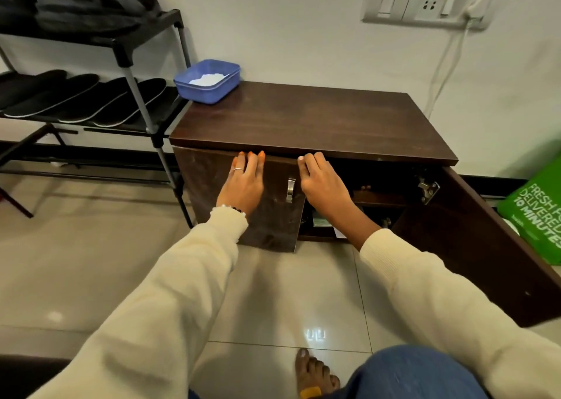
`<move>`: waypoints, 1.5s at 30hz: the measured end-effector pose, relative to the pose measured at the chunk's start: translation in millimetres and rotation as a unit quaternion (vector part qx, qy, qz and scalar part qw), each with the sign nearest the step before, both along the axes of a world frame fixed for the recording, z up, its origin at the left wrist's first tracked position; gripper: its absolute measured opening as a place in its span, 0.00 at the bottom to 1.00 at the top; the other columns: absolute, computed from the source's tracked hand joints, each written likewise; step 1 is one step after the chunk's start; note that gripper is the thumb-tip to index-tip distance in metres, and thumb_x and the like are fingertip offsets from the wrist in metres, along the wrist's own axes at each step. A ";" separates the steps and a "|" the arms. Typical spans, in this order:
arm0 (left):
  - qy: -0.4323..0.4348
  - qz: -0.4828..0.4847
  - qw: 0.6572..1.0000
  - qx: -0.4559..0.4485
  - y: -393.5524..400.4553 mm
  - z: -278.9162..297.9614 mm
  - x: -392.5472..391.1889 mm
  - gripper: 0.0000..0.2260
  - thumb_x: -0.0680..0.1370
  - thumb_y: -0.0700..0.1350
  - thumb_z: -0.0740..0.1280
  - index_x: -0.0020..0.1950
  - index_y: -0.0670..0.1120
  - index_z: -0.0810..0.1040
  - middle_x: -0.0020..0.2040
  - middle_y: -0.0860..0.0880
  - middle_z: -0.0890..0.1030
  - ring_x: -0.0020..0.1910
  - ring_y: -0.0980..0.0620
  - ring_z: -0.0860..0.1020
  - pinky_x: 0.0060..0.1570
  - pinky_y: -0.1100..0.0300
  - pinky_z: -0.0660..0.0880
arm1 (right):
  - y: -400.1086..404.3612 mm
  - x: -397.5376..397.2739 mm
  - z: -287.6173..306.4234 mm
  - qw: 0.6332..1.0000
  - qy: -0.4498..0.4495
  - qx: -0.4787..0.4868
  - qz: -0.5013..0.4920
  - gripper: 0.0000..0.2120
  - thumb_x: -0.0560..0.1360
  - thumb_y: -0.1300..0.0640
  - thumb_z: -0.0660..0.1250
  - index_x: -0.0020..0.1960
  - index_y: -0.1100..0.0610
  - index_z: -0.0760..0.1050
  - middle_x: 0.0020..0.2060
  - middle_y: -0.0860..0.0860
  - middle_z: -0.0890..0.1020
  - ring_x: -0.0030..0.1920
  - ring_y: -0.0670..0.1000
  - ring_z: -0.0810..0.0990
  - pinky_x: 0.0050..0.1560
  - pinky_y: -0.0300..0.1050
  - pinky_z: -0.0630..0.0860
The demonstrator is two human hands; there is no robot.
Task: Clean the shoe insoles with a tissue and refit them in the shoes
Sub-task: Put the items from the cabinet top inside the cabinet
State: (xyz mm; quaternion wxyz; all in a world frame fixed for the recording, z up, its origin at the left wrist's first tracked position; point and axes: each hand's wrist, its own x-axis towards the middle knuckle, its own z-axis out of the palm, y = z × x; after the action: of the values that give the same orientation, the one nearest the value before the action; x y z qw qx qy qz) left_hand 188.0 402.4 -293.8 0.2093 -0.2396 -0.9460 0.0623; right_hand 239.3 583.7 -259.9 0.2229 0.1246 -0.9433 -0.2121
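Item: left hand [243, 183], flat on the left cabinet door [243, 216], fingers straight and close together, tips at its top edge. Item: right hand [321, 183], at that door's free edge beside the handle [290, 189], fingers loosely bent over the edge; whether they gripped it could not be told. Item: four dark insoles [76, 98], lying on the rack shelf [145, 119] well to the left of both hands, long axes pointing away leftward; the left hand was nearer. Item: tissue [206, 80] in blue tub [209, 92], beyond the left fingertips. Shoes: none seen; likely inside the cabinet.
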 end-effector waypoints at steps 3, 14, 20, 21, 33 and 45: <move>0.018 0.010 1.000 -0.002 4.4 -5.0 -3.9 0.24 0.76 0.35 0.47 0.70 0.35 0.68 0.58 0.35 0.76 0.56 0.35 0.77 0.60 0.47 0.73 | 4.9 -8.2 -6.0 1.000 -0.019 0.022 -0.011 0.29 0.68 0.63 0.74 0.65 0.72 0.69 0.54 0.61 0.77 0.53 0.57 0.76 0.50 0.44 0.77; -0.108 0.000 0.993 0.042 46.0 8.5 34.8 0.26 0.76 0.41 0.66 0.73 0.42 0.62 0.68 0.39 0.62 0.60 0.38 0.70 0.56 0.47 0.73 | 60.7 38.7 13.8 0.945 -0.012 -0.322 -0.052 0.16 0.76 0.57 0.63 0.63 0.51 0.76 0.57 0.53 0.72 0.60 0.56 0.67 0.55 0.52 0.62; -0.283 -0.125 0.913 0.264 114.9 -1.1 72.2 0.12 0.78 0.40 0.64 0.59 0.45 0.81 0.56 0.44 0.78 0.53 0.42 0.78 0.54 0.51 0.75 | 144.5 115.0 28.8 0.861 0.093 -0.395 -0.307 0.11 0.75 0.59 0.62 0.53 0.56 0.80 0.53 0.59 0.78 0.57 0.61 0.73 0.56 0.54 0.68; -0.314 -0.123 0.887 0.316 123.7 -4.2 78.7 0.11 0.78 0.39 0.64 0.56 0.45 0.82 0.52 0.44 0.82 0.49 0.43 0.80 0.53 0.52 0.77 | 153.4 128.5 27.8 0.852 0.102 -0.374 -0.351 0.11 0.75 0.58 0.62 0.55 0.56 0.79 0.55 0.60 0.77 0.59 0.62 0.71 0.58 0.55 0.67; -0.382 -0.119 0.799 0.448 159.1 -14.2 126.4 0.07 0.79 0.39 0.66 0.51 0.40 0.82 0.41 0.44 0.83 0.38 0.51 0.81 0.40 0.62 0.80 | 169.3 185.1 37.9 0.787 -0.011 -0.391 -0.478 0.14 0.77 0.55 0.64 0.58 0.63 0.73 0.56 0.62 0.77 0.57 0.63 0.76 0.50 0.51 0.73; -0.278 -0.308 0.828 0.377 122.2 7.6 146.2 0.24 0.70 0.51 0.76 0.63 0.43 0.78 0.47 0.51 0.80 0.39 0.61 0.76 0.43 0.65 0.77 | 101.8 138.5 25.2 0.631 -0.036 -0.738 -0.237 0.17 0.67 0.53 0.77 0.45 0.58 0.70 0.48 0.56 0.80 0.42 0.56 0.84 0.36 0.54 0.83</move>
State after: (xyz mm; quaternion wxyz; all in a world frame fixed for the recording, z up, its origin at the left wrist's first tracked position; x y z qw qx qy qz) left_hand 334.2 524.5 -286.2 0.0196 -0.4278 -0.7913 -0.4364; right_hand 377.8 685.5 -234.7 0.1487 -0.3023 -0.7889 0.5140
